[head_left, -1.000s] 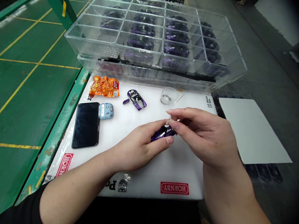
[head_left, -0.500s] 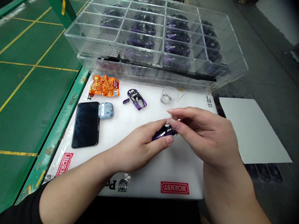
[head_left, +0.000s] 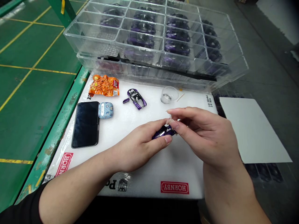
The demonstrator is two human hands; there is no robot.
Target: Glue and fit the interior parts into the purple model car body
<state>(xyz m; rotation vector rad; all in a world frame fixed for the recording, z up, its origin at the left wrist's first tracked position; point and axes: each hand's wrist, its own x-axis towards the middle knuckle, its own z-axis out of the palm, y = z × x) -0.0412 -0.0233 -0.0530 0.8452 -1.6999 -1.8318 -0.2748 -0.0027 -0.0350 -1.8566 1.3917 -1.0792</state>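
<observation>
Between the thumb and fingers of my left hand [head_left: 146,144] is a purple model car body [head_left: 162,132], held over the white foam board [head_left: 140,180]. My right hand [head_left: 205,137] is closed at the far end of that body, thumb and fingertips close together around a small whitish piece I cannot make out. Its other fingers curl behind and partly hide the car. Farther back lies a second purple car body [head_left: 137,99] with a small purple part [head_left: 125,100] beside it. A clear cup [head_left: 168,95] and a thin wooden stick [head_left: 180,97] are beyond my right hand.
Stacked clear trays [head_left: 149,67] with purple car bodies span the back. On the left are an orange snack packet [head_left: 104,86], a patterned blue case [head_left: 106,110] and a black phone [head_left: 85,124]. A pale sheet [head_left: 254,130] lies at the right.
My left thumb has shifted very slightly on the car body. Both hands otherwise stay in place, and the objects on the board have not moved.
</observation>
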